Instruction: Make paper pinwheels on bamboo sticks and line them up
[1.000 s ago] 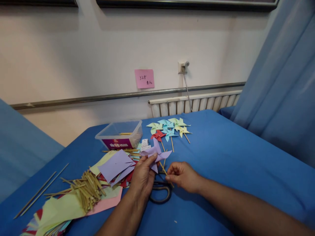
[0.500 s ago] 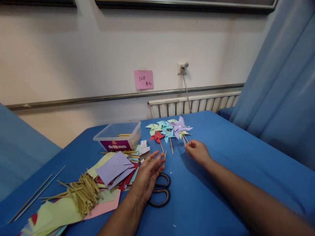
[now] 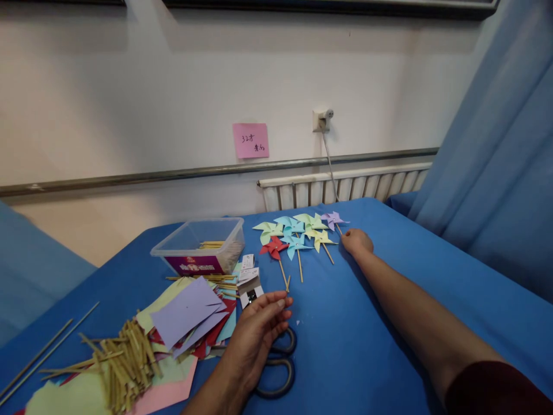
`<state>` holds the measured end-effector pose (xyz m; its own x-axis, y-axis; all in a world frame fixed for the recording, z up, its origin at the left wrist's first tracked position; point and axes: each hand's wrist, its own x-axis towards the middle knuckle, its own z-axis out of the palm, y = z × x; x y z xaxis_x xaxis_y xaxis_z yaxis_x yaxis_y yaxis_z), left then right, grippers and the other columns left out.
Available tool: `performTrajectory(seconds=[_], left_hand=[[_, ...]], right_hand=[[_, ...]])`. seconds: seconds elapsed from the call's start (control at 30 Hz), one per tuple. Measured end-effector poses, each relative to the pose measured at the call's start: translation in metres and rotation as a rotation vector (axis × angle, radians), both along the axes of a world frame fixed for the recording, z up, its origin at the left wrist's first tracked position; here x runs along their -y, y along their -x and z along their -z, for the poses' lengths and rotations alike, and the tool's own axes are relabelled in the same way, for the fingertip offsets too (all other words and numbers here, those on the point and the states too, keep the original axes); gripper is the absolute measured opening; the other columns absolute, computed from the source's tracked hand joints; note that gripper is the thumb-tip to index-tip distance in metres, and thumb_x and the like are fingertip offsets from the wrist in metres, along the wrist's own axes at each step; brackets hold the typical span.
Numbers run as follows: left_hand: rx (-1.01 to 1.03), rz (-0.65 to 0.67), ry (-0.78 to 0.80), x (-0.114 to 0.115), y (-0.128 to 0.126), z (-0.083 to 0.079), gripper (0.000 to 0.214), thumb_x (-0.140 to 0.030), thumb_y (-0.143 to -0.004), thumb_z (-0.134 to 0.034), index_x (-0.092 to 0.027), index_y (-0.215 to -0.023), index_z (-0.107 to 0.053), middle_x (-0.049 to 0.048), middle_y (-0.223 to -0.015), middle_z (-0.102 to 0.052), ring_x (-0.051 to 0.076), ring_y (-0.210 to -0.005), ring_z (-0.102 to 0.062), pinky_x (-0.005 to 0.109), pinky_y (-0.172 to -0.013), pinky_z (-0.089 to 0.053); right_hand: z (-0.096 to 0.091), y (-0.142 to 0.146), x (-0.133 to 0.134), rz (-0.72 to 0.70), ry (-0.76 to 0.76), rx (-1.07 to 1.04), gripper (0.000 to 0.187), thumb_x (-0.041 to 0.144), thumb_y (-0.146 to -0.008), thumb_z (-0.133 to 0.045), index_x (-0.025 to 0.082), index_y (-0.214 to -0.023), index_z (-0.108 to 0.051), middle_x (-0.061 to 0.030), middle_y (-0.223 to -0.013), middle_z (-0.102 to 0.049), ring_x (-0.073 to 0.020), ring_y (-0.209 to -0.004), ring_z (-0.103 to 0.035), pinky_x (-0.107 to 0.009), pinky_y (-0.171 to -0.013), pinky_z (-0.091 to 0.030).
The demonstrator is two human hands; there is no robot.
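Observation:
My right hand (image 3: 356, 241) is stretched far across the blue table (image 3: 389, 323), its fingers closed at the end of the stick of a purple pinwheel (image 3: 333, 219). That pinwheel lies at the right end of a cluster of several paper pinwheels (image 3: 294, 233) in green, blue, yellow and red. Close to me, my left hand (image 3: 258, 328) rests with its fingers stretched out and nothing in them, lying partly over black scissors (image 3: 276, 369). A loose short stick (image 3: 287, 283) lies just beyond its fingertips.
A clear plastic box (image 3: 203, 245) with sticks inside stands at the left. Coloured paper squares (image 3: 185, 311), a pile of short bamboo sticks (image 3: 125, 360) and two long skewers (image 3: 43, 351) lie at the left front. A blue curtain (image 3: 496, 161) hangs at the right.
My left hand let go of the purple pinwheel and settled over the scissors. My right hand carried the pinwheel by its stick away from me to the right end of the cluster.

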<state>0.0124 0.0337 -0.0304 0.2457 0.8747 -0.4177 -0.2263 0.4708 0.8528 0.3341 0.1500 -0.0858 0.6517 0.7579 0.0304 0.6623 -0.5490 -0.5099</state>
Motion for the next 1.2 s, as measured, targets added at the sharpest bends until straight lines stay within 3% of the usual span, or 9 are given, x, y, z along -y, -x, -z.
performTrajectory(seconds=[0.4, 0.9, 1.03, 1.2], left_hand=[[-0.025, 0.024, -0.001, 0.002, -0.003, -0.004, 0.025, -0.021, -0.072, -0.079, -0.014, -0.094, -0.071, 0.0089, -0.096, -0.073, 0.012, -0.072, -0.066, 0.021, -0.065, -0.053], [-0.043, 0.074, -0.022, 0.002, -0.004, -0.004, 0.023, -0.019, -0.074, -0.077, -0.014, -0.095, -0.070, 0.0091, -0.096, -0.072, 0.011, -0.071, -0.065, 0.021, -0.065, -0.053], [-0.046, 0.064, -0.040, 0.004, -0.005, -0.004, 0.023, -0.018, -0.072, -0.077, -0.013, -0.093, -0.069, 0.0102, -0.094, -0.072, 0.011, -0.069, -0.065, 0.021, -0.062, -0.052], [-0.044, 0.084, -0.107, 0.007, -0.010, 0.003, 0.023, -0.015, -0.069, -0.076, -0.013, -0.091, -0.068, 0.0111, -0.090, -0.073, 0.011, -0.063, -0.063, 0.021, -0.057, -0.049]], right_hand=[[0.000, 0.001, -0.002, 0.002, 0.069, 0.074, 0.031, 0.028, -0.090, -0.048, 0.018, -0.103, -0.074, -0.0149, -0.107, -0.074, -0.0278, -0.101, -0.069, -0.033, -0.077, -0.050], [0.003, 0.004, -0.003, -0.002, 0.055, 0.089, 0.035, 0.039, -0.093, -0.049, 0.017, -0.103, -0.074, -0.0161, -0.106, -0.074, -0.0273, -0.102, -0.069, -0.033, -0.081, -0.049], [-0.001, 0.005, 0.008, -0.008, 0.005, 0.085, 0.041, 0.040, -0.096, -0.043, 0.013, -0.103, -0.073, -0.0187, -0.106, -0.073, -0.0277, -0.100, -0.068, -0.034, -0.081, -0.048], [-0.014, 0.023, 0.041, -0.027, -0.128, 0.076, 0.038, 0.033, -0.096, -0.041, 0.012, -0.108, -0.069, -0.0180, -0.110, -0.070, -0.0264, -0.101, -0.065, -0.033, -0.083, -0.046]])
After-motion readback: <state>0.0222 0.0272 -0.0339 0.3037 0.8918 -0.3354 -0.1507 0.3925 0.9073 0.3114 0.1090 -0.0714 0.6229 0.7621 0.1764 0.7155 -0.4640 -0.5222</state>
